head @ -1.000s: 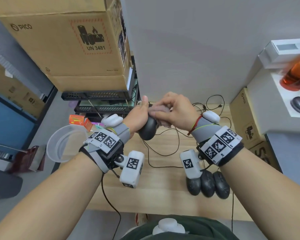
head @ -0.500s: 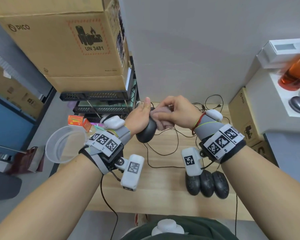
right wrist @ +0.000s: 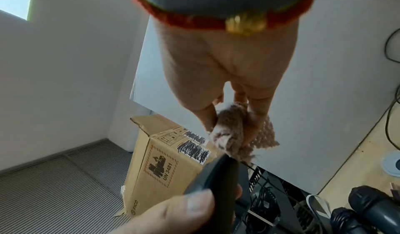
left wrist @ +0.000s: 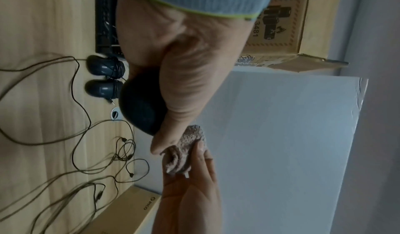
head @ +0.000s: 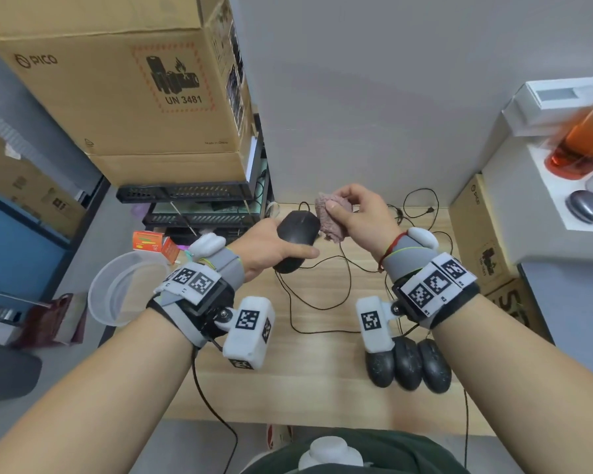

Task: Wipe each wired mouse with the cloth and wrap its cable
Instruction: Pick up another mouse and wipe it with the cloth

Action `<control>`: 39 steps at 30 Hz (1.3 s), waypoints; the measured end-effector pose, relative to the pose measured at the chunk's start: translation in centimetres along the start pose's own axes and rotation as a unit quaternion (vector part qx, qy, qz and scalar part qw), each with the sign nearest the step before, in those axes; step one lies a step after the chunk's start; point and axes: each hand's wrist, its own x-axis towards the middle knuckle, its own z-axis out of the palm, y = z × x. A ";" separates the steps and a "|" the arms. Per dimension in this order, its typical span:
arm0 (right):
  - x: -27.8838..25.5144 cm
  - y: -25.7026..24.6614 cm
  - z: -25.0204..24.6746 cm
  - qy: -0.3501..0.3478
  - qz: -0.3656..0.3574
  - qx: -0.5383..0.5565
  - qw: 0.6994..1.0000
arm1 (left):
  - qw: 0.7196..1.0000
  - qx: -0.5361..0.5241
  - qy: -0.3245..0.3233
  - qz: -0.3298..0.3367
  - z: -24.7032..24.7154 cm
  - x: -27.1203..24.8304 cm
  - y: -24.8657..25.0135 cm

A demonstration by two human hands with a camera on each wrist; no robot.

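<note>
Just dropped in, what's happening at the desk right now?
A person is cleaning wired mice. The left hand holds a black mouse up above the wooden desk, its cable trailing loose down to the desktop. The right hand pinches a bunched pinkish cloth right at the mouse's far end. Three more black mice lie side by side near the desk's front edge, under the right wrist. The held mouse's cable is not yet wrapped.
</note>
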 end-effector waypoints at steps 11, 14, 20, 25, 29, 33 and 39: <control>-1.9 -3.1 1.2 -0.119 -0.140 -0.145 0.972 | 1.000 0.001 -0.010 0.025 0.8 -1.4 0.7; -0.7 -2.9 0.8 -0.067 -0.102 -0.133 0.984 | 0.999 0.006 0.001 0.033 0.9 -1.6 0.8; -0.6 -1.8 0.7 -0.022 -0.100 -0.121 0.987 | 0.999 -0.026 0.024 0.038 1.0 -1.6 1.4; -0.3 -1.8 0.4 -0.034 -0.075 -0.155 0.985 | 0.999 -0.010 0.013 0.033 0.8 -1.6 1.1; -0.4 -2.6 0.8 -0.017 -0.099 -0.144 0.984 | 0.999 0.002 0.018 0.043 0.9 -1.3 1.6; -2.0 -4.3 1.8 -0.109 -0.186 -0.151 0.965 | 0.998 0.029 0.022 0.056 0.7 -1.0 1.6; 0.6 -1.8 -1.3 -0.012 -0.040 -0.224 0.974 | 0.998 0.004 0.024 0.060 0.7 -1.8 1.6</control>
